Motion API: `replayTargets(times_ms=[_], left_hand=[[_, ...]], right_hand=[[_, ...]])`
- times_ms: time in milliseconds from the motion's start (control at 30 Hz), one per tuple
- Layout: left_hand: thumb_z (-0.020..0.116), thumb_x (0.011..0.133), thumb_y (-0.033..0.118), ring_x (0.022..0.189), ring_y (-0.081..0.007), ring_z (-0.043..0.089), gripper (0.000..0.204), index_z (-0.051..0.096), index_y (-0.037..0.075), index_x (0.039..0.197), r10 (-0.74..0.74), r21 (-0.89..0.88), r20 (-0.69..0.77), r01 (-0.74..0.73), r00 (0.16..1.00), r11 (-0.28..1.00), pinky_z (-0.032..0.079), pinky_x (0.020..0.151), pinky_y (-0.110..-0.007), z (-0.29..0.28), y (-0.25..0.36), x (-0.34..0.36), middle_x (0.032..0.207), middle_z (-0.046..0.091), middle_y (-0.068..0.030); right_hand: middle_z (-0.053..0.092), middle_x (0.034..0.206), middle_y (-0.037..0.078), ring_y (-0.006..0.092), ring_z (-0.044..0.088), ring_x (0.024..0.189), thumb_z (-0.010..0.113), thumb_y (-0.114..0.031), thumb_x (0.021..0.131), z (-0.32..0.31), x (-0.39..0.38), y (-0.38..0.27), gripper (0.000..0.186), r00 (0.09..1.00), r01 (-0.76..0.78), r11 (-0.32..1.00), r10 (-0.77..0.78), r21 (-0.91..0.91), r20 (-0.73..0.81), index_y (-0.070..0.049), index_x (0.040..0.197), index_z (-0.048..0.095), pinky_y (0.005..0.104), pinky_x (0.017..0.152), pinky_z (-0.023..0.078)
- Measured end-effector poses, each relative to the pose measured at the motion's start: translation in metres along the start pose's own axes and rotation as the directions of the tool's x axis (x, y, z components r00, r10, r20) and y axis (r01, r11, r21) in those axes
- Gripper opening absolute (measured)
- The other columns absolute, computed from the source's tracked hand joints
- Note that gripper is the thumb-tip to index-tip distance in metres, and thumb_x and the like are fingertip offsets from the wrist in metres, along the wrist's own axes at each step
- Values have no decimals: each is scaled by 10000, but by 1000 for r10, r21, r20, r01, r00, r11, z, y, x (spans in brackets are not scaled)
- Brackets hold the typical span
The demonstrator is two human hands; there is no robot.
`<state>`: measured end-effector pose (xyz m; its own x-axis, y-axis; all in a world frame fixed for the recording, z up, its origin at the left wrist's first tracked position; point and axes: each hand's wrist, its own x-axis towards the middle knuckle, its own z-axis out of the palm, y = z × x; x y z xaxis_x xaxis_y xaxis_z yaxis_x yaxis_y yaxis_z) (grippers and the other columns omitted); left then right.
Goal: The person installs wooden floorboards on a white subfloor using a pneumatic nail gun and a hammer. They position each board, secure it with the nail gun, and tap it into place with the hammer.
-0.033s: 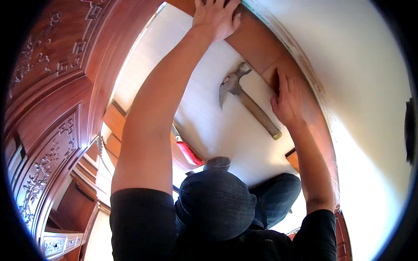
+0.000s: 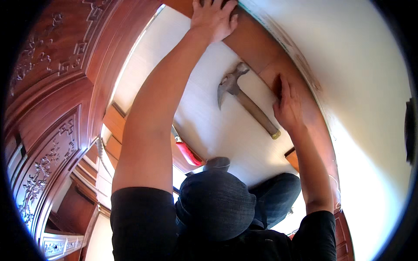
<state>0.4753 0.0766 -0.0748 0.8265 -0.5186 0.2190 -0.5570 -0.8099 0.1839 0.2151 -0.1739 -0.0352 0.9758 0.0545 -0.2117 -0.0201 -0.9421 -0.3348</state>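
At the top of the head view, my left hand (image 2: 214, 19) lies flat with fingers spread on a reddish-brown floorboard (image 2: 248, 41). Farther right and nearer to me, my right hand (image 2: 289, 108) rests with outstretched fingers along the same strip of boards, its thumb by the inner edge. Neither hand holds anything. Between my arms, a claw hammer (image 2: 254, 111) with a wooden handle lies on the pale floor sheet (image 2: 200, 91), its head pointing away from me. The handle's butt end is close to my right wrist.
A white wall (image 2: 361, 87) runs along the right of the boards. Carved dark-red wooden furniture (image 2: 65, 87) stands at the left. A red-handled tool (image 2: 188, 153) lies by my knee (image 2: 215, 204). Several loose boards (image 2: 114, 122) are at the left.
My right hand has slid slightly back toward me along the boards. The left hand stays on its board, and the hammer lies where it was.
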Motion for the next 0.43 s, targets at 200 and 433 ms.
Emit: replayTargets(times_ms=[200,433], left_hand=[[619,937,543,1482,-343,393,612,594,210,1451,-49,167,48,41,998,985,288,1183,-643,41,3,12,1556,498,-134],[545,1034,422,1303,-394,570,524,642,50,1390,472,88,-200,-464,859,882,414,1137,-536,81,-1,43,1381,646,-212]], right_hand=[[617,1217,243,405,666,972,588,-67,924,-82,-205,84,651,831,-557,817,549,149,91,-71,1547,402,484,896,557],[636,1173,228,400,641,1072,562,-100,914,-103,-625,114,534,208,-957,249,946,146,-247,-59,1445,512,466,957,526]])
